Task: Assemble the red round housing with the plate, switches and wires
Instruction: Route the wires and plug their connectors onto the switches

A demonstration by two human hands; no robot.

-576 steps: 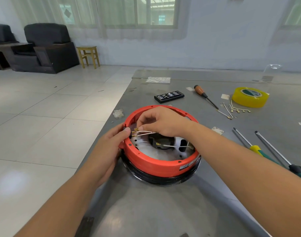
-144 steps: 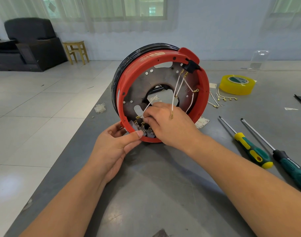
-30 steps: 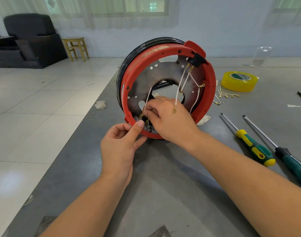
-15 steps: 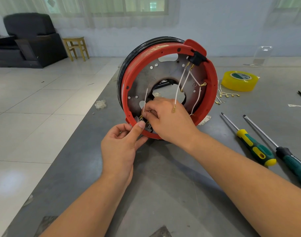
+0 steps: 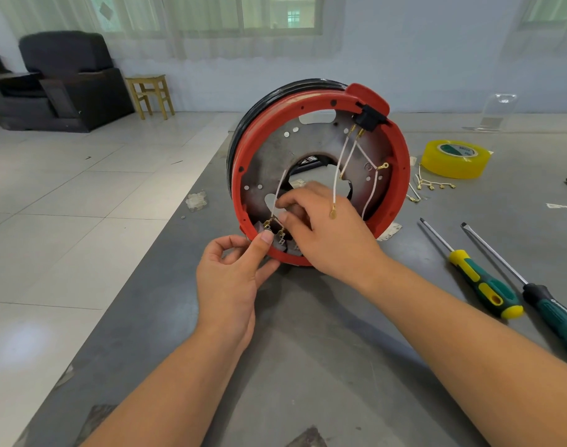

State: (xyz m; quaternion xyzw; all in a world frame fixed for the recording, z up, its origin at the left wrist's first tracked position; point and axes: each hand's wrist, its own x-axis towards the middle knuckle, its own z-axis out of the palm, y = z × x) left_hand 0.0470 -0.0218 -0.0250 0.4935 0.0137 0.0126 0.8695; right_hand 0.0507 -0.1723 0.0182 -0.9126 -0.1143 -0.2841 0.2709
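While the red round housing [image 5: 321, 175] stands on edge at the grey table's [image 5: 308, 366] left side, wiring goes on at its near-left rim.

Left hand [image 5: 230, 279] braces that rim, thumb on the lower switch [image 5: 277, 237], fingers loosely curled; right hand [image 5: 324, 230] pinches a white wire [image 5: 280, 188] against the metal plate [image 5: 275, 150]. Best to steady the switch, line the brass terminal up squarely, push straight, and avoid kinking loose leads. Screwdrivers lie right.

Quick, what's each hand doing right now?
Left hand: thumb presses the red housing's lower rim, fingers curled, holding nothing.
Right hand: pinching a white wire.
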